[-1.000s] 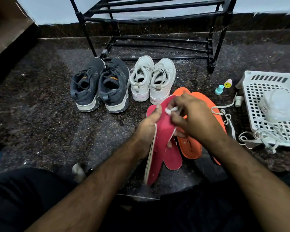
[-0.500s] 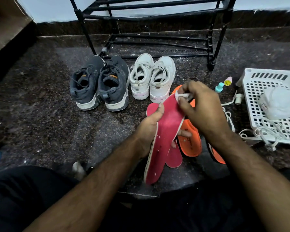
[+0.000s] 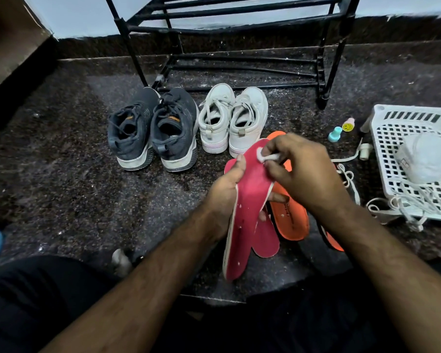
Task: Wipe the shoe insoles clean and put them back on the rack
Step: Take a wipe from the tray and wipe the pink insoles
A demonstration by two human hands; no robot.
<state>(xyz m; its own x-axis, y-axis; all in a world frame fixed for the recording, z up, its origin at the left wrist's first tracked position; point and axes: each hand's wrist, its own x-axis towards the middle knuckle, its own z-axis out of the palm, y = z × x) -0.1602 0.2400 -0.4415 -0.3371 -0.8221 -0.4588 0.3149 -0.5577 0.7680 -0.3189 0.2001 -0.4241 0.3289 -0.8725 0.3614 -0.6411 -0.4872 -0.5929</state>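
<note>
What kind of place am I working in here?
Likely a home entryway or shoe corner: a black metal shoe rack against the wall, two pairs of sneakers on a dark speckled stone floor, and a white plastic basket beside them.

Two pairs of shoes [image 3: 189, 128] sit before the rack [image 3: 229, 29], the basket [image 3: 415, 154] to their right.
</note>
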